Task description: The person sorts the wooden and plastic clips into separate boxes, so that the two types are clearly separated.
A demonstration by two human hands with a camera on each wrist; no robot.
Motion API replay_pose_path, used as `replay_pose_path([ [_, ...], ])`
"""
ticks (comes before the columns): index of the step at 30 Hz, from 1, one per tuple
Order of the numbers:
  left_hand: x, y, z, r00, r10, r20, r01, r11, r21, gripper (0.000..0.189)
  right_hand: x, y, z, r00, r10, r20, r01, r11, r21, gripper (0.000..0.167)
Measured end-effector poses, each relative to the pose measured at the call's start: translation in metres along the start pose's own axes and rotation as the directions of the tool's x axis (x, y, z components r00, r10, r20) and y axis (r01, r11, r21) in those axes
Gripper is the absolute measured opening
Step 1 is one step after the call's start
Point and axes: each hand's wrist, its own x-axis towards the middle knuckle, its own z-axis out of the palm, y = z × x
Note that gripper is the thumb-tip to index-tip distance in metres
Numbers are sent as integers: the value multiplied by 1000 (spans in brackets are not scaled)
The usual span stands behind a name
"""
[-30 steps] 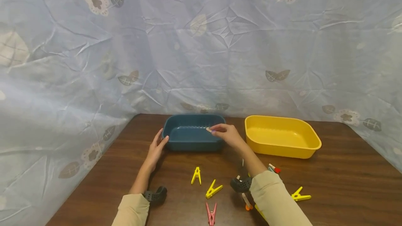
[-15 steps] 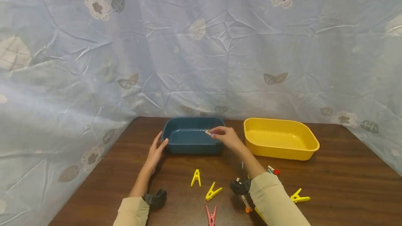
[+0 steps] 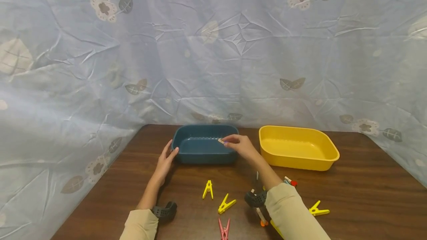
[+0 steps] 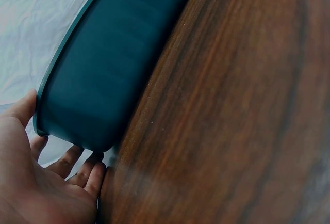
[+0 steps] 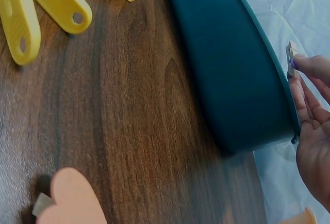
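Note:
A dark teal plastic basin (image 3: 203, 158) stands at the back of the table. My left hand (image 3: 164, 163) rests against its left end; in the left wrist view the thumb touches the rim (image 4: 46, 82) and the other fingers lie loosely along the outer wall. Over the basin's right part, my right hand (image 3: 242, 146) pinches a small wooden clothespin (image 3: 221, 141) between thumb and fingertips. A bit of purple shows on that clothespin (image 5: 292, 61) in the right wrist view. The basin's visible inside holds no objects.
A yellow basin (image 3: 300, 161) sits to the right. Yellow clothespins (image 3: 208, 189), a pink clothespin (image 3: 224, 229) and wooden ones with coloured decorations, one red (image 3: 291, 181), lie scattered on the brown table (image 3: 186, 210). A patterned cloth (image 3: 213, 66) hangs behind.
The head view has tipped slightly, so everything sits a little lower in it. Both hands keep their places, with the clothespin still in my right hand's pinch.

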Motion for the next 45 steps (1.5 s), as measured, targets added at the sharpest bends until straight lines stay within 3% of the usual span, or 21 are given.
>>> replay_pose_path([
  [17, 0, 3, 0, 1000, -4, 6, 4, 1000, 0, 67, -1, -2, -3, 1000, -14, -15, 14, 1000, 6, 22],
  [24, -17, 33, 3, 999, -22, 23, 23, 999, -31, 60, -2, -4, -4, 1000, -1, -23, 1, 1000, 7, 23],
  [31, -10, 22, -1, 999, -31, 28, 32, 998, -45, 61, -1, -3, -3, 1000, -6, -18, 6, 1000, 5, 23],
  [40, -17, 33, 2, 999, -26, 28, 27, 999, -36, 61, 0, -4, -4, 1000, 11, -10, -10, 1000, 2, 24],
  [45, -11, 24, 0, 999, -29, 24, 30, 999, -45, 61, 0, -4, -3, 1000, 11, -2, -11, 1000, 12, 26],
])
